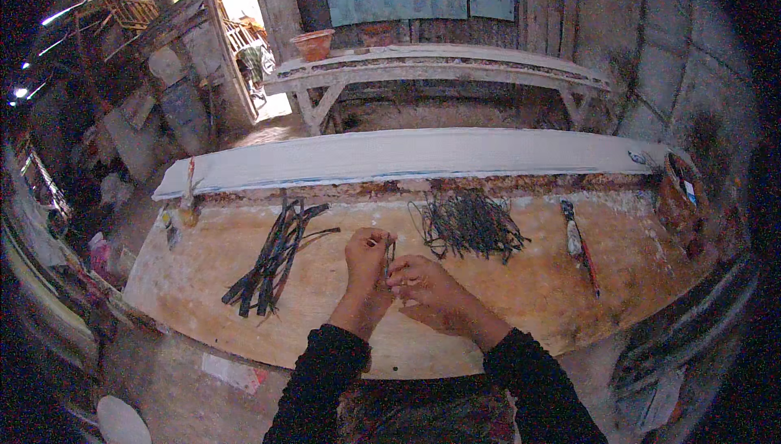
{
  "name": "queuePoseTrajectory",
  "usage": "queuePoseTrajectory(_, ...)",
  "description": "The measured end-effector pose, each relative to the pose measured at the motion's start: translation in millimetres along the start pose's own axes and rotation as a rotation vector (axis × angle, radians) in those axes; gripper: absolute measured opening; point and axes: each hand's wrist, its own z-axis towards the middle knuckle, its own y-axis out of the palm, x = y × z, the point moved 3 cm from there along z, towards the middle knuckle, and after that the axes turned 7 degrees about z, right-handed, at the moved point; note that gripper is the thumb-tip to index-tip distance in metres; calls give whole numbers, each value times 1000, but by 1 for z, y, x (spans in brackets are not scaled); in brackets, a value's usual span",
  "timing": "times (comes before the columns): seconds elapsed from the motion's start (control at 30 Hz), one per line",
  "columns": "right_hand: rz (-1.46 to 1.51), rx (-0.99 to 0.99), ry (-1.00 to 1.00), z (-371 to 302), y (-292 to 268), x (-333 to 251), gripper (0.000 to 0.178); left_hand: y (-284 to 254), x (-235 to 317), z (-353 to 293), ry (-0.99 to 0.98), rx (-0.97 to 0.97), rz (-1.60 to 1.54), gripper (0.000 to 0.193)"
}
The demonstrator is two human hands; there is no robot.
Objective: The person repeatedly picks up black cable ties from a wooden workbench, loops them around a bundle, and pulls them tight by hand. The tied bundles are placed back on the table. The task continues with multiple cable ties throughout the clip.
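My left hand (366,261) is closed near the middle of the wooden tabletop, pinching a thin dark strip (390,250) that stands up from its fingers. Just right of it, my right hand (427,288) has its fingers bent in against the strip's lower part. The exact grip of the fingertips is too small to make out. Left of my hands lies a loose bundle of flat black strips (272,261). To the far right of them is a tangled heap of thinner dark looped strips (473,226).
A slim tool with a red handle (589,269) lies on the tabletop (504,314) at the right. Along the far edge runs a long white board (407,153). A brown pot (682,192) stands at the right end. Behind is a bench (455,69) bearing a clay-coloured pot (313,45).
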Motion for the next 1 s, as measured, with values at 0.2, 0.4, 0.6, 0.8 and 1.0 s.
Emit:
queuePoseTrajectory(0.2,-20,159,72,-1,-4,-7,16,4,2,-6,-43,-85,-11,9)
queuePoseTrajectory(0.4,-245,341,-153,7,-24,-1,13,20,-16,-10,-191,-248,-416,10)
queuePoseTrajectory(0.6,-126,654,-178,13,-61,4,16,30,-5,-25,-198,-520,-330,8)
queuePoseTrajectory(0.8,-266,792,-211,13,-101,33,10,45,28,-59,69,-852,-143,7)
queuePoseTrajectory(1.0,-312,785,-279,13,-76,0,13,38,40,-64,238,-887,-70,8)
